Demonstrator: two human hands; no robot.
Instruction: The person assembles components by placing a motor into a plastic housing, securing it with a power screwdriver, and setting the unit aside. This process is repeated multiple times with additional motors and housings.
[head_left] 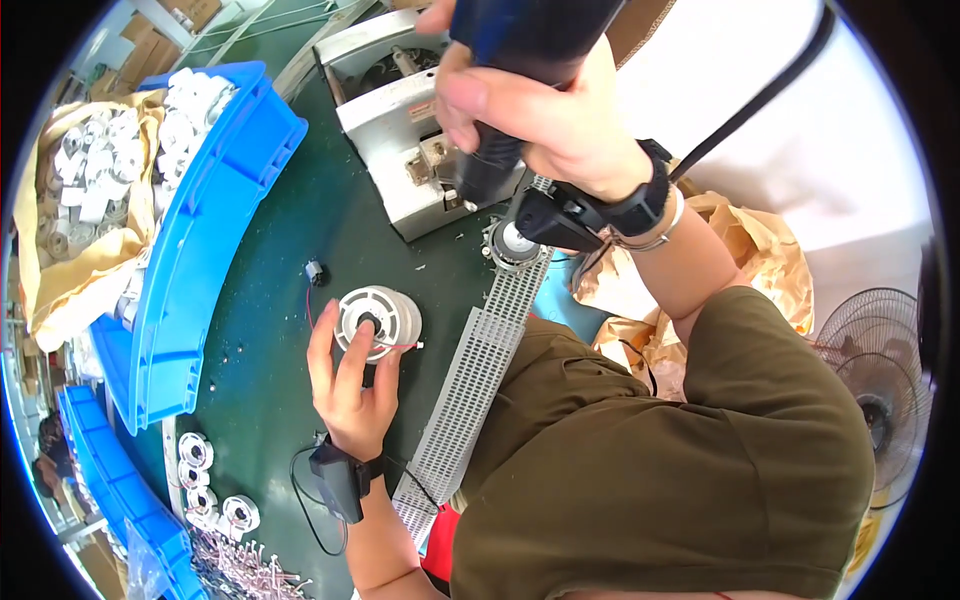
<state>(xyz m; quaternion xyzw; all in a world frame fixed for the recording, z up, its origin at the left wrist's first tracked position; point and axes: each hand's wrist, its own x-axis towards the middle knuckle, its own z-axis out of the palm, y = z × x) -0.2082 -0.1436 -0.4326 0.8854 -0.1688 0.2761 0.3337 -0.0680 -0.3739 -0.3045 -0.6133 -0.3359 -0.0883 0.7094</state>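
My left hand is at a white round plastic housing that has slots around its face. One fingertip presses near its dark centre, and the other fingers lie along its near side. A thin red wire with a small white connector comes out across it. My right hand is wrapped round a black corded electric screwdriver, raised above the bench with its tip pointing down. Beyond the housing, a small metal motor with a red wire lies on the green bench top.
A white machine stands at the back. A perforated strip runs along the bench edge, with a round metal part at its far end. Blue bins with white parts are at left. Several white rings and wired pieces lie nearby.
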